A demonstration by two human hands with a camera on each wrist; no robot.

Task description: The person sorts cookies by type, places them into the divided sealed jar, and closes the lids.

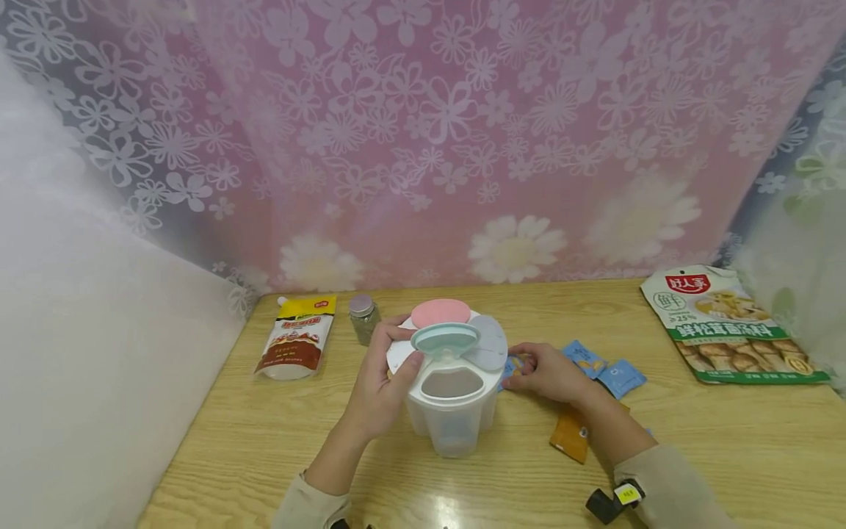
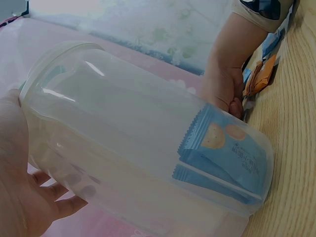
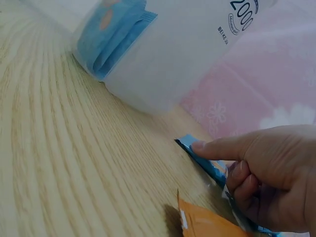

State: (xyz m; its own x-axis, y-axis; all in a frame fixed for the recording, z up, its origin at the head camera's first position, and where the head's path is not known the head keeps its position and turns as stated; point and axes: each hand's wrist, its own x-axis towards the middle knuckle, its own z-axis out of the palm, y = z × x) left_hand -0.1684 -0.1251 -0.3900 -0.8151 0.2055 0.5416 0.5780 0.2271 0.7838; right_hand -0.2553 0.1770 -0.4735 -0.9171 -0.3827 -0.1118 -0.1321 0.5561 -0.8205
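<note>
In the head view, my left hand [image 1: 380, 382] grips the lidded top of a clear plastic storage canister [image 1: 423, 415] standing on the table, thumb across the lid. The canister's teal flap [image 1: 446, 338] is raised over an open mouth; its pink flap [image 1: 441, 313] and grey flap [image 1: 487, 344] lie flat. Through the wall, in the left wrist view, blue snack packets [image 2: 222, 148] show at the bottom of one compartment. Right beside the canister, my right hand [image 1: 551, 373] pinches a blue snack packet [image 3: 197, 158] at the tabletop, its lower fingers curled in the right wrist view.
More blue packets [image 1: 621, 378] and an orange packet [image 1: 570, 433] lie around my right forearm. Behind left stand a spouted pouch [image 1: 297, 338] and a small lidded jar [image 1: 364, 323]. A large mushroom-print bag [image 1: 734, 330] lies far right. Floral curtain [image 1: 423, 147] hangs behind the table.
</note>
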